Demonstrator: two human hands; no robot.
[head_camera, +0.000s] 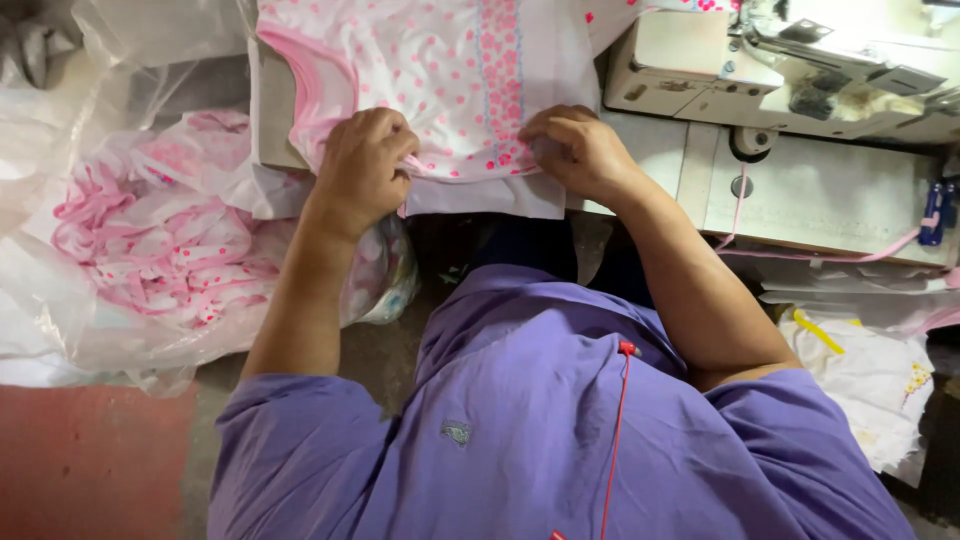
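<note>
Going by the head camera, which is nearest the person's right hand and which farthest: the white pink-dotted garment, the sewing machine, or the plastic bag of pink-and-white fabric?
From the right hand:
1. White pink-dotted garment: under the hand, touching it.
2. Cream sewing machine: just beyond, to its right.
3. Clear plastic bag of pink-and-white fabric: farthest, past the left hand.

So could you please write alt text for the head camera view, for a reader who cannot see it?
A person in a purple shirt grips the near edge of a white garment with pink dots with the left hand and right hand, beside a sewing machine. A clear bag of similar pink fabric lies at the left.
</note>
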